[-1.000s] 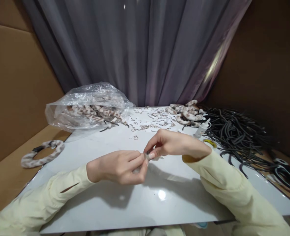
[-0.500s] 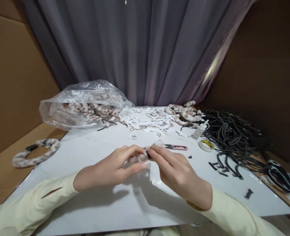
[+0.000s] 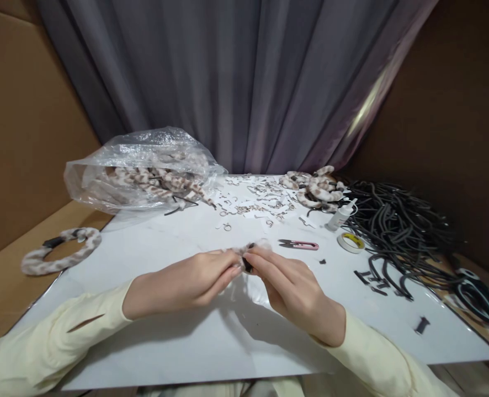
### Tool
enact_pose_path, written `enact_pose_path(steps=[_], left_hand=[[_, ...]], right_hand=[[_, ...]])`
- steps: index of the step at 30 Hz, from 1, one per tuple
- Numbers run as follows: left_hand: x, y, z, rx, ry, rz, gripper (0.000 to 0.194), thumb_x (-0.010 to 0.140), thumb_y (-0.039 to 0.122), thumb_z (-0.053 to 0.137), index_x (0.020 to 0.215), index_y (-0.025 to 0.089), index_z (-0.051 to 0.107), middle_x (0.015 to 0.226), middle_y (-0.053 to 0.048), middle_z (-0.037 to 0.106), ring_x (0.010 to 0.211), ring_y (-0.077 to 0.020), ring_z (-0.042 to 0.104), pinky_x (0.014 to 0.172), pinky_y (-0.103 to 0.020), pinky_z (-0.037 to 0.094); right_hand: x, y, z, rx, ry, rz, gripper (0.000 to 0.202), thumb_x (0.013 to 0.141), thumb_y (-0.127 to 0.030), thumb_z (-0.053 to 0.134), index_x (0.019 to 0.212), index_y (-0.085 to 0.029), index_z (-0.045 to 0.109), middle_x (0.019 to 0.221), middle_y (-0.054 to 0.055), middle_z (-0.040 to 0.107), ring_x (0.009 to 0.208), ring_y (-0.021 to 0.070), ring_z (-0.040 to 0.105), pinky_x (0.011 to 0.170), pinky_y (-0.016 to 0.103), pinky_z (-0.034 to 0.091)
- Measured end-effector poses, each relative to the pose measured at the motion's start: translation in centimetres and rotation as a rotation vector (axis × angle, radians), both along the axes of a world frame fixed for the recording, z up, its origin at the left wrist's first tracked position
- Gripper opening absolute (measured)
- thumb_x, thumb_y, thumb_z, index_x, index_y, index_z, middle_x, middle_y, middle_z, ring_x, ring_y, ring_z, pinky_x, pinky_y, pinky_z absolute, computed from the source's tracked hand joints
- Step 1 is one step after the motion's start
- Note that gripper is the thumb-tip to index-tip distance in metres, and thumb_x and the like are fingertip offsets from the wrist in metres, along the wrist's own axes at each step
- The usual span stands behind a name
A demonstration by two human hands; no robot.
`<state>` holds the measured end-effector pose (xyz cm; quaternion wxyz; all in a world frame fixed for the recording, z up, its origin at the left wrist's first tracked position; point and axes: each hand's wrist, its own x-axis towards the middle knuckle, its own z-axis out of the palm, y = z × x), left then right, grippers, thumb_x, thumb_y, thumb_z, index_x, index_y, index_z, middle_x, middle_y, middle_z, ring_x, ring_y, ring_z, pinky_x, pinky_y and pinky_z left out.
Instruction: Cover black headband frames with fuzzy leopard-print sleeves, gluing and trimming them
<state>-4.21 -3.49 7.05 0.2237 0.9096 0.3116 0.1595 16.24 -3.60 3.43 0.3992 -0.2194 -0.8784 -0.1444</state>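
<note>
Above the middle of the white table (image 3: pixel 165 347), both my hands meet on a fluffy, spotted plush ring (image 3: pixel 263 243) with a dark section. My left hand (image 3: pixel 195 275) is closed, its fingers and thumb pinching the plush from the left. From the other side my right hand (image 3: pixel 292 281) grips it at the dark part (image 3: pixel 247 266), fingers pressed together. Most of the ring is hidden behind my fingers. Just beyond my right hand lie pink-handled thread snips (image 3: pixel 299 245).
A clear plastic bag (image 3: pixel 91 173) of spotted plush pieces stands back left, near a finished-looking plush ring (image 3: pixel 41 268). On the right are black tubes (image 3: pixel 397 226), a tape roll (image 3: pixel 351 242), a white bottle (image 3: pixel 339 216) and scissors (image 3: pixel 476 298). Scraps (image 3: pixel 253 209) litter the back.
My left fingers have closed from a looser hold into a pinch beside the dark section. The plush has tilted slightly between my hands, and the view has shifted a little.
</note>
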Motion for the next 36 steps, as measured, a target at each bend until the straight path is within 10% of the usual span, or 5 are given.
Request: enact_pose_path(steps=[15,36], left_hand=[[0.1,0.0,-0.8,0.236,-0.152,-0.032,0.014,0.091,0.015,0.035,0.079,0.017,0.043,0.061,0.004,0.047,0.049,-0.0079,0.044,0.049,-0.018,0.036],[0.2,0.2,-1.0,0.515,-0.01,-0.065,0.025,0.09,0.013,0.03,0.073,0.016,0.047,0.058,0.0,0.051,0.051,-0.0112,0.046,0.052,-0.023,0.04]], right_hand=[[-0.3,-0.1,0.2,0.169,-0.192,-0.044,0.012,0.084,-0.007,0.048,0.093,-0.011,0.053,0.104,0.022,0.063,0.071,0.0171,0.059,0.058,0.028,0.047],[-0.3,0.1,-0.1,-0.211,0.093,0.157,0.029,0.079,0.004,0.032,0.093,-0.015,0.05,0.101,0.014,0.064,0.088,0.0166,0.064,0.066,0.025,0.053]])
